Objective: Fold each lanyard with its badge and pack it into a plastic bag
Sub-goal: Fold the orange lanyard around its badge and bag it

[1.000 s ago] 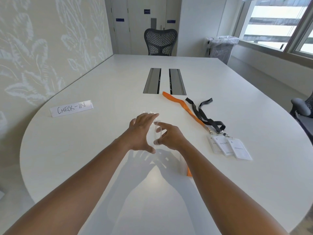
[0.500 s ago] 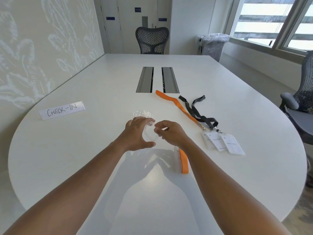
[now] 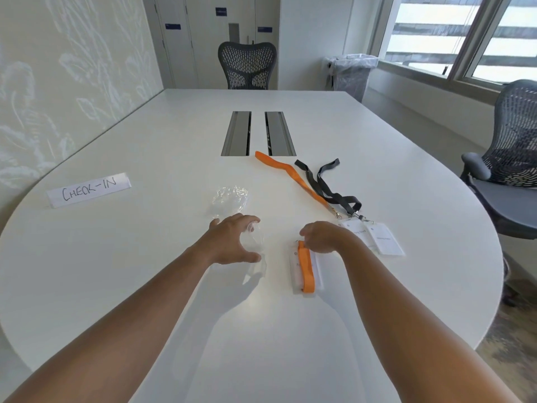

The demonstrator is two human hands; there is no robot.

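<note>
My left hand (image 3: 232, 242) holds a clear plastic bag (image 3: 255, 254) between thumb and fingers, just above the white table (image 3: 145, 257). To its right my right hand (image 3: 322, 239) reaches down onto the far end of a folded orange lanyard lying on its badge (image 3: 306, 269); its fingertips are hidden, so the grip is unclear. Beyond lie a loose orange lanyard (image 3: 293, 178) and a black lanyard (image 3: 328, 187), each clipped to a white badge (image 3: 383, 238) by my right wrist. More clear bags (image 3: 229, 199) sit in a crumpled pile ahead of my left hand.
A paper sign reading CHECK-IN (image 3: 88, 189) lies at the left. Two grey cable hatches (image 3: 258, 133) are set in the table's middle. Mesh chairs stand at the far end (image 3: 247, 65) and at the right (image 3: 505, 170). A lined bin (image 3: 350, 72) stands by the window.
My hands have parted: the right one moved right and down to the folded orange lanyard, while the left kept the clear bag. The camera view shifted slightly left.
</note>
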